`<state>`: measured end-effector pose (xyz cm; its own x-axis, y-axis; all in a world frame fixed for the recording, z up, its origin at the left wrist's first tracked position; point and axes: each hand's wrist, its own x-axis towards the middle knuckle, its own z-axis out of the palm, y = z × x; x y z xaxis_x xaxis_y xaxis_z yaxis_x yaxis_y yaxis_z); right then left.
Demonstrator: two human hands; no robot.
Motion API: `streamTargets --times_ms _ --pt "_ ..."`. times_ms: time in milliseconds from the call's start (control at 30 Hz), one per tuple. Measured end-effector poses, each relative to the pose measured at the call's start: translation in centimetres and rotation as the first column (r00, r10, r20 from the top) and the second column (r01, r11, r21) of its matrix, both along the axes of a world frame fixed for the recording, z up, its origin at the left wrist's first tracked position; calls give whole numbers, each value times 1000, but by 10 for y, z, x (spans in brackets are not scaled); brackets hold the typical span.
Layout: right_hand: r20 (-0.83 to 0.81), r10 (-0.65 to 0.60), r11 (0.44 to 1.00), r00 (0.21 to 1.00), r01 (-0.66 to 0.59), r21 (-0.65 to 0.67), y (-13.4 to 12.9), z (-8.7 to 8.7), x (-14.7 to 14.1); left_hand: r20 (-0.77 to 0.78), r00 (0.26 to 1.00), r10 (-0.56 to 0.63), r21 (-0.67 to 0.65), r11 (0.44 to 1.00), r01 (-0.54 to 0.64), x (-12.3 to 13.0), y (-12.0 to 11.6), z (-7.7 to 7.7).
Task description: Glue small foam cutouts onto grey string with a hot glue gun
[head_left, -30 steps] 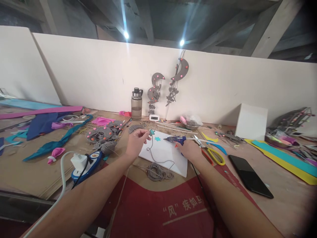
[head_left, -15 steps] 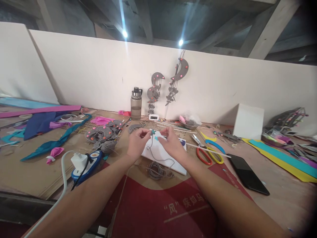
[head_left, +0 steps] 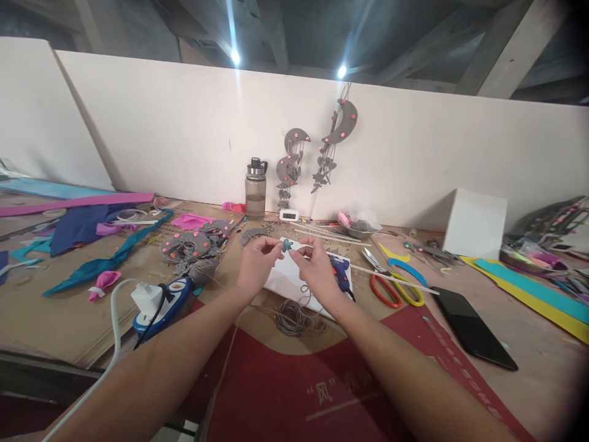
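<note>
My left hand (head_left: pixel 258 261) pinches a small teal star-shaped piece (head_left: pixel 288 244) between thumb and fingertips. From the other side my right hand (head_left: pixel 313 264) meets it, thumb and fingers closed at the piece's right edge. Under both hands lies a white board (head_left: pixel 276 277), partly covered by them. A loose coil of grey cord (head_left: pixel 292 317) rests at the board's near edge, one loop rising beneath my right hand. Beside that hand is a blue glue gun (head_left: pixel 340 273), its front part resting over the board.
Scissors with red and yellow handles (head_left: pixel 386 291) and a black phone (head_left: pixel 473 328) lie to the right. A power strip (head_left: pixel 172 307) with a white charger sits left. Behind stand a water bottle (head_left: pixel 255 190) and a small clock (head_left: pixel 289 215). Grey moon-shaped hangings (head_left: pixel 347 123) hang on the white wall.
My right hand has come in to the teal star piece, and the light teal bit beside its thumb no longer shows separately. The cord's strand across the board has shifted, and the glue gun shows more.
</note>
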<state>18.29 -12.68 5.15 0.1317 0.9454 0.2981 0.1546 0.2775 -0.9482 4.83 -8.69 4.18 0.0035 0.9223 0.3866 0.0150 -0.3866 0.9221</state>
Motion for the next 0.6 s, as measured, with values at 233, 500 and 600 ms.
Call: streamTargets --times_ms 233,500,600 --pt "195 -82 991 977 58 124 -3 1 -1 -28 1000 13 11 1000 -12 1 -2 -2" --pt "-4 -220 970 975 219 105 13 -16 7 139 987 82 -153 986 -61 -9 15 -2" --pt "-74 -142 989 987 145 43 19 -23 9 279 958 63 -309 951 28 -9 21 -6"
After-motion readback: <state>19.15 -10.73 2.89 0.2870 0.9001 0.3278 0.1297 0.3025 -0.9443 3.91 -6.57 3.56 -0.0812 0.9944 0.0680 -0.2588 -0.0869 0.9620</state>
